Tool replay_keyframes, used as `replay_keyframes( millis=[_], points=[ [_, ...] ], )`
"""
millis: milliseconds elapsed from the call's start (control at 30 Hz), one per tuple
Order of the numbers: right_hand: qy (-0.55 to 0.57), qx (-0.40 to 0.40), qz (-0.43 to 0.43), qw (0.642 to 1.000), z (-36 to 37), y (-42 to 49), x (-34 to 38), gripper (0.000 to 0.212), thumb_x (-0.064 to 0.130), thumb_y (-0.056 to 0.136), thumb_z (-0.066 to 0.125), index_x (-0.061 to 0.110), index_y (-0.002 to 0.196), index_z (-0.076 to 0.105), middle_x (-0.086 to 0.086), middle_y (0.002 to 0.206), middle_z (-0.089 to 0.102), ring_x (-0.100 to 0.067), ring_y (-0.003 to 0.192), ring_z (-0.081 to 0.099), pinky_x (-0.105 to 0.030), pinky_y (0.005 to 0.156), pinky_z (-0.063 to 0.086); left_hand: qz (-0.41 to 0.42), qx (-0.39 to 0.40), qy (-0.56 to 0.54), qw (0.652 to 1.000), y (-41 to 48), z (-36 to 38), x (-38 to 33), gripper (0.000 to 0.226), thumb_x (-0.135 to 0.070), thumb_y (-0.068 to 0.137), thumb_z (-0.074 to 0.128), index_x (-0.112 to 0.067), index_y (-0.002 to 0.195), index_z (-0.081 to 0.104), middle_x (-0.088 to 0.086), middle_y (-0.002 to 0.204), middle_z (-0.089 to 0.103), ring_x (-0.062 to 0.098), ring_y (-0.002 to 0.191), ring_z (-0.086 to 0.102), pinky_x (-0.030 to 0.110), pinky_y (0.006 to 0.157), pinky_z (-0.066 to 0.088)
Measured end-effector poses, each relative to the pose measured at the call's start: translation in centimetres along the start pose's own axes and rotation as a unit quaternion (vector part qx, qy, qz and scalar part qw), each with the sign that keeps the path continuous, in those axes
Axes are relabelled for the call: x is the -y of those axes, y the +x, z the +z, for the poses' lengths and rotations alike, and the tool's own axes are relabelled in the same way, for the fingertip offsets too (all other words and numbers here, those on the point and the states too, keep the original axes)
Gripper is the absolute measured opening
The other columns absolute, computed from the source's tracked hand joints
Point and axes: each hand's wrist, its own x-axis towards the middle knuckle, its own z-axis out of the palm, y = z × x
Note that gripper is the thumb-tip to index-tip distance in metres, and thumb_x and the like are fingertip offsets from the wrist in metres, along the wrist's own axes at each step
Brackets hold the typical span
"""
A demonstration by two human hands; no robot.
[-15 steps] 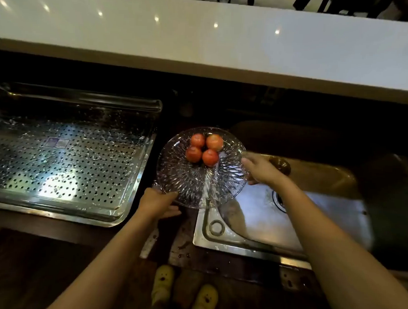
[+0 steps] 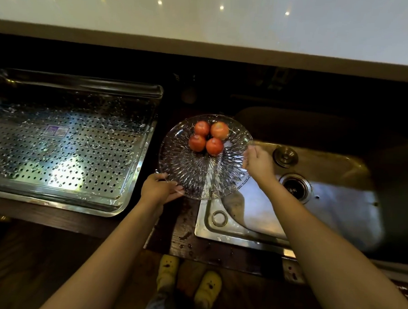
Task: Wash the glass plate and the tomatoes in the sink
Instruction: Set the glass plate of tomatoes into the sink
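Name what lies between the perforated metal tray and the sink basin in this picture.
In the head view, a dark wet counter strip separates the perforated tray from the sink; above it, both hands hold the glass plate of four tomatoes.

Red tomatoes [image 2: 209, 139], clear ridged glass plate [image 2: 197, 175]

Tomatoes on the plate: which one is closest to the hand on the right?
The front-right tomato. It sits nearest the right hand gripping the glass plate rim; the other three lie farther left or farther back.
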Motion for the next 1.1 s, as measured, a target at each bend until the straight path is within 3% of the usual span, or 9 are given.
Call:
replay_keyframes(
  millis=[300,500,600,700,867,1033,1100],
  points=[
    [0.052,-0.025,0.009,0.998,-2.3,-1.3,-0.1,0.036,0.021,0.099,0.035,0.018,0.067,0.052,-0.001,0.051,0.052,-0.012,0.045,0.045,-0.024,0.048,0.037,0.009,0.077,0.015,0.997,-0.8,-0.1,-1.0,0.029,0.007,0.087,0.053,-0.003,0.112,0.043,0.022,0.090,0.061,0.028,0.075,0.067,0.026,0.050,0.058],
    [0.045,-0.041,-0.003,0.998,-5.6,-2.4,-0.3,0.037,0.023,0.100,0.033,0.018,0.069,0.054,0.001,0.054,0.052,-0.001,0.039,0.044,-0.014,0.041,0.036,0.072,0.106,0.111,0.985,0.0,1.8,-6.0,0.034,-0.004,0.092,0.053,-0.003,0.125,0.046,0.013,0.085,0.058,0.021,0.067,0.060,0.028,0.045,0.057],
    [0.059,-0.054,0.002,0.997,-7.4,-3.0,-0.5,0.038,0.022,0.100,0.034,0.017,0.068,0.054,-0.001,0.054,0.051,-0.001,0.038,0.044,-0.017,0.041,0.037,0.091,0.149,0.183,0.967,0.1,3.8,-8.2,0.038,-0.005,0.092,0.053,-0.007,0.130,0.046,0.010,0.089,0.059,0.017,0.060,0.061,0.026,0.041,0.055],
    [0.071,-0.071,0.009,0.995,-9.1,-3.6,-0.8,0.037,0.020,0.100,0.034,0.016,0.069,0.053,0.000,0.053,0.050,0.002,0.033,0.043,-0.011,0.036,0.035,0.116,0.184,0.276,0.936,0.1,5.9,-9.2,0.044,-0.001,0.090,0.053,-0.009,0.134,0.045,0.013,0.096,0.059,0.019,0.065,0.060,0.023,0.043,0.055],
    [0.036,-0.098,0.018,0.994,-12.2,-4.1,-2.0,0.036,0.022,0.099,0.035,0.018,0.069,0.053,0.001,0.055,0.051,-0.004,0.041,0.045,-0.013,0.041,0.036,0.119,0.245,0.348,0.897,1.1,9.6,-9.7,0.034,0.008,0.090,0.048,0.000,0.123,0.046,0.016,0.076,0.059,0.011,0.043,0.063,0.028,0.043,0.056],
    [-0.009,-0.139,0.032,0.990,-14.9,-3.9,-3.8,0.032,0.023,0.098,0.039,0.017,0.071,0.055,0.003,0.055,0.051,-0.007,0.046,0.045,-0.013,0.043,0.035,0.105,0.287,0.393,0.868,2.4,13.7,-8.9,0.031,0.011,0.089,0.047,-0.001,0.118,0.041,0.019,0.075,0.061,0.015,0.043,0.065,0.029,0.041,0.055],
    [-0.038,-0.151,0.045,0.987,-16.1,-3.9,-4.6,0.035,0.021,0.097,0.042,0.018,0.064,0.052,0.005,0.051,0.049,-0.007,0.045,0.044,-0.019,0.047,0.035,0.094,0.298,0.410,0.857,2.8,15.5,-8.3,0.032,0.012,0.088,0.049,-0.001,0.117,0.040,0.020,0.075,0.061,0.016,0.043,0.065,0.029,0.042,0.056]
  ],
)
